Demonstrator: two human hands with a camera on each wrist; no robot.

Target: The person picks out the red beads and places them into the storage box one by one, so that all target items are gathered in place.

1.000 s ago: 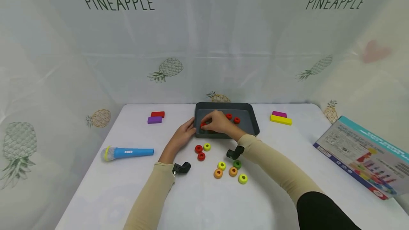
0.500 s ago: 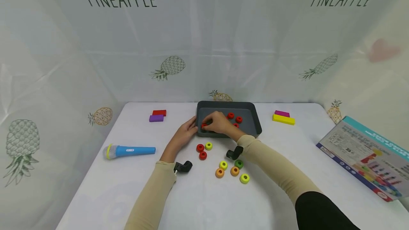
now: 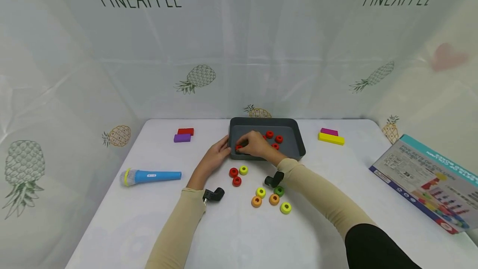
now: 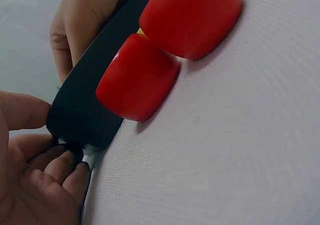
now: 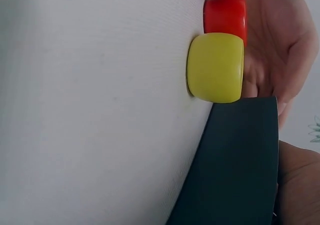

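A dark grey tray (image 3: pixel 295 136) stands at the back middle of the table, with several red ring beads (image 3: pixel 269 134) inside. My left hand (image 3: pixel 213 157) grips the tray's near left corner. In the left wrist view its thumb and bent fingers (image 4: pixel 62 167) press on the corner from two sides. My right hand (image 3: pixel 255 143) reaches over the near rim and pinches a red ring bead (image 3: pixel 237 147) at the tray's left side; in the right wrist view the tray wall hides its fingertips. Just in front of the tray lie two red ring beads (image 3: pixel 237 181) and a yellow-green ring bead (image 3: pixel 243 170).
Nearer lie orange ring beads (image 3: pixel 256 201), yellow-green ring beads (image 3: pixel 285 208) and a green ring bead (image 3: pixel 279 191). A toy microphone (image 3: pixel 157 176) lies left. Coloured blocks (image 3: pixel 182 138) sit at back left, more blocks (image 3: pixel 330 138) at back right. A printed box (image 3: pixel 425 186) leans at right.
The head view has shifted slightly. My right hand stays at the tray's left side, a touch lower, and a red ring bead behind its wrist now shows. My left hand keeps its place.
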